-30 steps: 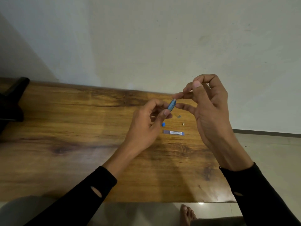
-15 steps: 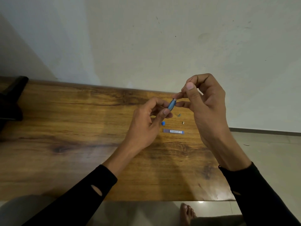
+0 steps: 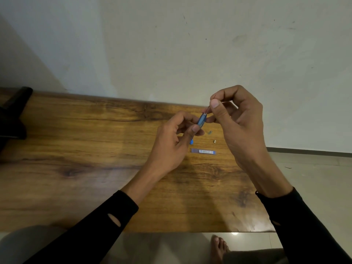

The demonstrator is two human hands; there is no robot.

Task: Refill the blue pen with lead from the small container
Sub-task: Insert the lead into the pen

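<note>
My left hand grips the blue pen above the wooden table, with the pen's open end tilted up and to the right. Most of the barrel is hidden in my fingers. My right hand pinches a thin dark lead between thumb and forefinger, and the lead's lower end sits at the pen's open end. The small lead container, a flat bluish tube with a label, lies on the table just below both hands.
A blue cap peeks out under my left hand. Two small metal pen parts lie on the table near my right hand. A black object stands at the table's far left. The table's right edge runs beside my right forearm.
My right hand has lifted slightly, and the thin lead now shows between its fingertips, reaching down to the pen's open end. My left hand has held the pen almost still.
</note>
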